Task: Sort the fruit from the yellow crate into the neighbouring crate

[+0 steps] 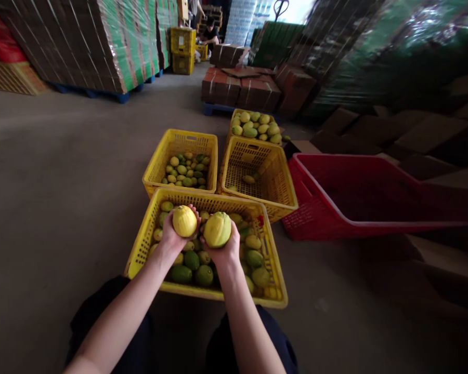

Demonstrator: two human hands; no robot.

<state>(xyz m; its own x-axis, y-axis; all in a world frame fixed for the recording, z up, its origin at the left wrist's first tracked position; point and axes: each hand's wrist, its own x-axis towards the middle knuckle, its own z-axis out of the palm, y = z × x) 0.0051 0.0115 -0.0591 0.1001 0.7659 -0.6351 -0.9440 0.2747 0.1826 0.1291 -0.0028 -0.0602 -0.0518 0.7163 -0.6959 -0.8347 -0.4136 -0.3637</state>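
Observation:
My left hand (174, 234) cups a round yellow fruit (184, 221) in its upturned palm. In my right hand (228, 249) rests a larger, ridged yellow-green fruit (217, 229), fingers curled around it. Both hands are side by side above a yellow plastic crate (275, 270) in front of my knees. Inside that crate lie several loose green fruits (205, 275) and yellowish ones, partly hidden by my hands and forearms. Behind it on the left stands a yellow crate (150, 171) with several smaller fruits. To its right another yellow crate (283, 182) holds only a few fruits at the bottom.
A heaped fruit crate (256, 126) stands farther back. On the right are a large red crate (320, 226) and flattened cardboard (432, 130). Wrapped stacks on pallets (113, 47) line the back left. A person (210, 34) crouches in the distance near stacked yellow crates (183, 49).

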